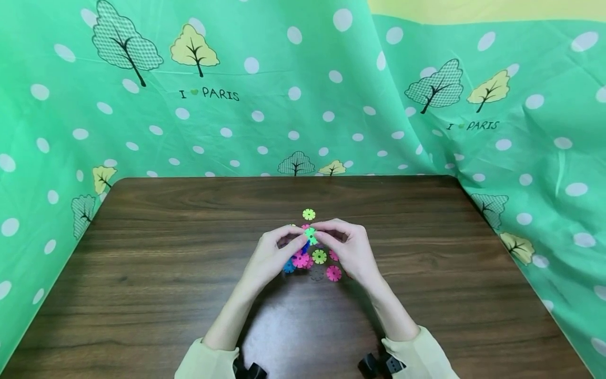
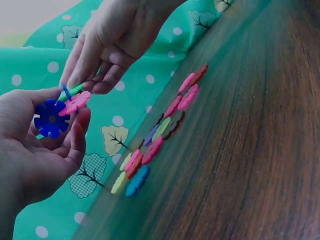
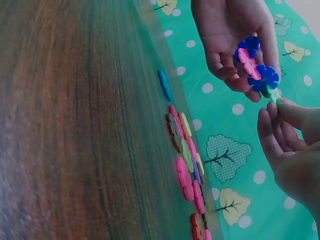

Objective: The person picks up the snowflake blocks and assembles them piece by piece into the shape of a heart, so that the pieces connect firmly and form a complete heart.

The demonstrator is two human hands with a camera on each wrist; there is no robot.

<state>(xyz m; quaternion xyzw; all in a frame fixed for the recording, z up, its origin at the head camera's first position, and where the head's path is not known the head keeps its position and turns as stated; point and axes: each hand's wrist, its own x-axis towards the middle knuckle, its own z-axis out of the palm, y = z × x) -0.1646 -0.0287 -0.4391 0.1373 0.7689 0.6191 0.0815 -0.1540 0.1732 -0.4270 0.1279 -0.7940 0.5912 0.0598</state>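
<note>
Both hands meet above the middle of the table over a small joined chain of notched plastic snowflake discs. My left hand (image 1: 271, 257) pinches the chain between thumb and fingers. In the right wrist view the chain shows a blue disc (image 3: 263, 78), a pink disc (image 3: 249, 64), and another blue disc partly within the left hand. My right hand (image 1: 351, 251) pinches a green disc (image 1: 310, 236) at the chain's end, which touches the blue disc. Fingertips hide part of where green and blue meet.
Loose discs lie on the brown table (image 1: 165, 273) below the hands, among them a pink disc (image 1: 333, 273), a yellow-green disc (image 1: 319, 256) and a blue disc (image 2: 137, 181). Farther back is a yellow disc (image 1: 309, 214). A green patterned cloth (image 1: 265, 121) hangs behind the table.
</note>
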